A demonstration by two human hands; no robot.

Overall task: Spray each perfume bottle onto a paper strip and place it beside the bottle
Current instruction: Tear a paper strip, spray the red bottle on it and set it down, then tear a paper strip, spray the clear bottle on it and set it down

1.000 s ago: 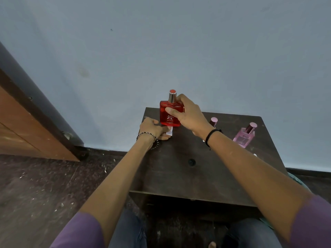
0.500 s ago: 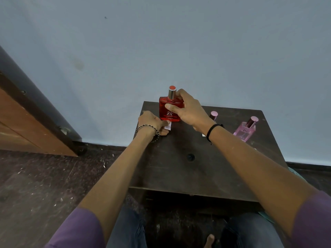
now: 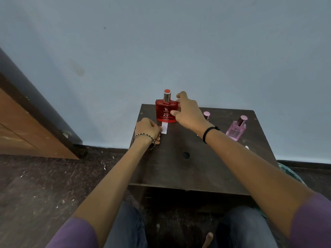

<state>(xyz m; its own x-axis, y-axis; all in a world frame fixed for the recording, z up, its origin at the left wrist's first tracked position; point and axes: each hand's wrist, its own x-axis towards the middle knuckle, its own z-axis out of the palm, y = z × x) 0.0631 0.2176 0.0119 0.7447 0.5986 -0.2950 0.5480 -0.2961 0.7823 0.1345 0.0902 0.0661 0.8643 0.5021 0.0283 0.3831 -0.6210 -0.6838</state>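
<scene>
A red perfume bottle [image 3: 165,111] with a silver neck and red cap stands upright at the far left of the dark wooden table [image 3: 188,167]. My right hand [image 3: 188,111] is just right of it, fingers spread; the thumb tip touches the bottle's right side. My left hand [image 3: 148,130] pinches a white paper strip [image 3: 164,129] that lies on the table right in front of the red bottle. A pink perfume bottle [image 3: 236,129] stands at the far right. Another pink-capped bottle [image 3: 206,115] is mostly hidden behind my right wrist.
A pale blue wall rises directly behind the table. A wooden door and dark frame [image 3: 35,126] lean in at the left. The table top has a small round hole [image 3: 186,155]. A bit of white paper [image 3: 247,147] lies near the table's right edge.
My right hand has set the red bottle down on the table and loosened its grip, fingers spreading. The paper strip now shows more fully in front of the bottle.
</scene>
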